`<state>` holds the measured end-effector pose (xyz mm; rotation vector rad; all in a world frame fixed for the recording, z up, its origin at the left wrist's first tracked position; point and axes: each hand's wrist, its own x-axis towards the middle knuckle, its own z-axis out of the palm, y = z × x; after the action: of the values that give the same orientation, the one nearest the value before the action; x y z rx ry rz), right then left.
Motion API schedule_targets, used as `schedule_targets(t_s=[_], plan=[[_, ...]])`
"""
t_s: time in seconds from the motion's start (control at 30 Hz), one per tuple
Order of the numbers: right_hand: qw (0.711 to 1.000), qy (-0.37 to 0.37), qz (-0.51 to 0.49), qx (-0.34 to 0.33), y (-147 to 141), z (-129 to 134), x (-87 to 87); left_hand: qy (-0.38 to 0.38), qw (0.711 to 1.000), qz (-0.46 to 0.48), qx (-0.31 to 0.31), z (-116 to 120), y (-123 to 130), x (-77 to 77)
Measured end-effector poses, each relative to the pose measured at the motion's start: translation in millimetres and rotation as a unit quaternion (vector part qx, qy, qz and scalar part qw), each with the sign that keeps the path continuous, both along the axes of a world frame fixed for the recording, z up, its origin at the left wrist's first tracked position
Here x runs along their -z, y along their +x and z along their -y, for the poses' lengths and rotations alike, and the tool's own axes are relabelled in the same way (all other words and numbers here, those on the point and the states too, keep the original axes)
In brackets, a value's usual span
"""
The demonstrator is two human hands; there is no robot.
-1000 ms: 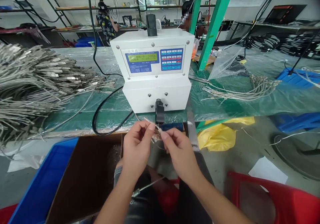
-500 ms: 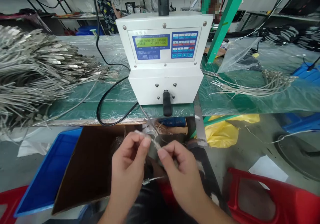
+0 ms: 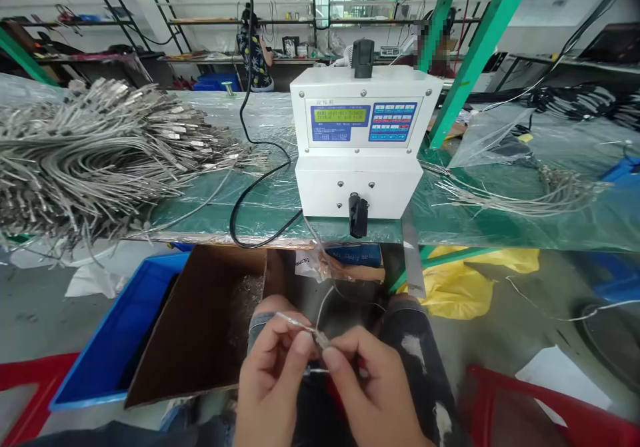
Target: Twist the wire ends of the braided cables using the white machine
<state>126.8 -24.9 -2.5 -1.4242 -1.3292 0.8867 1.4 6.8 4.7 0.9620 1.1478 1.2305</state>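
Low in the view, my left hand pinches a thin whitish cable whose end sticks out past the fingertips. Close beside it, my right hand closes thumb and fingers on the pale connector part of the same cable. A small metal end shows between the hands, below the connector. Beyond them, a white machine with a lit display, a keypad and a black front head stands on the green bench.
Piled grey cables cover the bench's left; a smaller bundle lies right. Below are a cardboard box, a blue bin and a yellow bag. Red stools stand at both sides. A person is in the background.
The view has tilted up, so the machine looks smaller and farther right. Both hands appear lower, still together at the cable. The machine's black front head has turned, and its display text differs.
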Motion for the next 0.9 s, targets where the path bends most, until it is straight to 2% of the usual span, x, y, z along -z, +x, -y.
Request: schedule_targets(t_s=[0.17,0.27,0.37,0.43,0.5,0.53,0.6,0.7,0.8,0.9], plan=[[1.0,-0.005,-0.007,0.018,4,2,2.1,-0.04,0.999,0.0,0.033,3,10,5.2],[0.998,-0.037,-0.04,-0.01,11,0,0.5,-0.031,0.999,-0.002,0.037,-1,13,5.2],[0.994,-0.061,-0.084,-0.03,30,-12,-3.8,-0.004,0.999,-0.016,0.031,-8,16,1.8],[0.988,-0.065,-0.136,0.012,47,-31,-7.7,0.016,0.999,-0.026,0.033,-15,19,-1.3],[0.971,-0.074,-0.216,0.068,64,-59,-12.8,0.033,0.998,-0.024,0.053,-23,22,-4.4],[0.963,-0.08,-0.245,0.074,71,-74,-16.0,0.041,0.997,-0.02,0.065,-28,25,-5.8],[0.951,-0.098,-0.286,0.069,82,-105,-23.6,0.056,0.995,-0.012,0.087,-39,30,-8.4],[0.926,-0.148,-0.346,0.024,91,-142,-36.5,0.065,0.991,-0.007,0.113,-52,37,-11.1],[0.898,-0.207,-0.389,-0.004,93,-159,-45.6,0.057,0.99,-0.01,0.131,-60,40,-12.7],[0.879,-0.241,-0.411,-0.001,92,-165,-48.0,0.055,0.989,-0.011,0.137,-65,43,-13.9]])
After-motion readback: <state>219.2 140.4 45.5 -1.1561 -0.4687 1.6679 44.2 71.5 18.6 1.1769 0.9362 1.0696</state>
